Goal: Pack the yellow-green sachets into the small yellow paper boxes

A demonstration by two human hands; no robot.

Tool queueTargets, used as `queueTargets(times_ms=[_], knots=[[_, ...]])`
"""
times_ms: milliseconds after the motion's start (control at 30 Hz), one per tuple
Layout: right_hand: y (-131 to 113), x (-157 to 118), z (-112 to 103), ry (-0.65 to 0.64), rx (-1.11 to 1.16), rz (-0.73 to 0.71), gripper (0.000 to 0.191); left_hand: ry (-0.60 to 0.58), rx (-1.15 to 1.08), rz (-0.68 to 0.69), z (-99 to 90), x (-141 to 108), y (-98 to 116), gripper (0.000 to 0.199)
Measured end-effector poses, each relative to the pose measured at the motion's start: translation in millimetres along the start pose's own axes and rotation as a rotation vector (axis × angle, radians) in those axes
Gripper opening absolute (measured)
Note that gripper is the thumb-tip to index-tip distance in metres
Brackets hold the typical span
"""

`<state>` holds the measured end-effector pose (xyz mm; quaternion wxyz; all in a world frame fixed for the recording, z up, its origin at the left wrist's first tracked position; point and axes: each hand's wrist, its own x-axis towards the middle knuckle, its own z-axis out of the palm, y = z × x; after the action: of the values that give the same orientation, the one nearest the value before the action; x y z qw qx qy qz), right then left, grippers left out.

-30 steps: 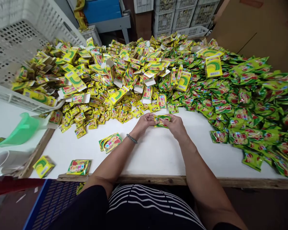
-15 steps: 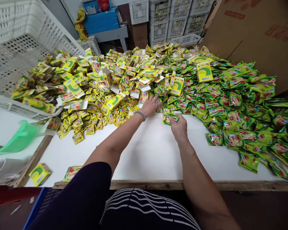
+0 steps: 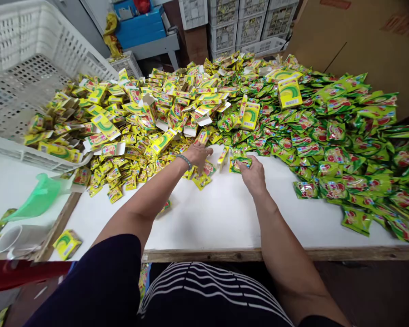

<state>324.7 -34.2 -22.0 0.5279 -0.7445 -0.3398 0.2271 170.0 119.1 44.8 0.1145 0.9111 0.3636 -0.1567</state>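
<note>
My left hand, a beaded bracelet at its wrist, reaches to the front edge of the pile with fingers apart and slightly blurred. Under its palm lie a small yellow sachet and a pinkish-green packet. Just past its fingertips is a yellow carton. My right hand pinches a green packet with red fruit pictures between thumb and fingers, low over the white table. Between the two hands a narrow yellow box stands on edge.
Green packets heap up on the right; yellow cartons and small sachets fill the left. A white plastic basket leans at far left, near a green scoop and white mug. A cardboard box borders the right.
My left hand has shifted left and nearer me, and small packets now lie on the table beneath it. A narrow box now shows between the hands. My right hand still holds the green packet.
</note>
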Motion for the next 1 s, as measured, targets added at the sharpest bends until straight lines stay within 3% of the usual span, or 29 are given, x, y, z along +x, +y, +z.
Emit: queueTargets(times_ms=[167,367,500,633,733,833,1000], knots=[[0,-1,0,-0.084,0.022,0.011,0.051,0.012,-0.27,0.049,15.1,-17,-6,0.041],[-12,-6,1,-0.077,0.227,-0.004,0.044,0.242,-0.527,-0.058,39.3,-66,-9,0.029],[-15,-13,6,-0.233,0.454,-0.037,0.047,0.284,-1.073,-0.03,53.9,-98,-2,0.039],[-8,-14,9,-0.349,0.359,-0.082,0.04,0.307,-1.504,0.011,67.3,-110,13,0.043],[-5,-15,7,-0.478,0.234,-0.094,0.036,0.327,-1.596,-0.017,74.7,-107,21,0.042],[-8,-17,7,-0.574,0.158,-0.123,0.033,0.221,-1.643,-0.041,79.3,-103,27,0.049],[-9,-22,15,-0.463,0.131,-0.125,0.039,0.18,-1.688,-0.066,82.3,-102,36,0.053]])
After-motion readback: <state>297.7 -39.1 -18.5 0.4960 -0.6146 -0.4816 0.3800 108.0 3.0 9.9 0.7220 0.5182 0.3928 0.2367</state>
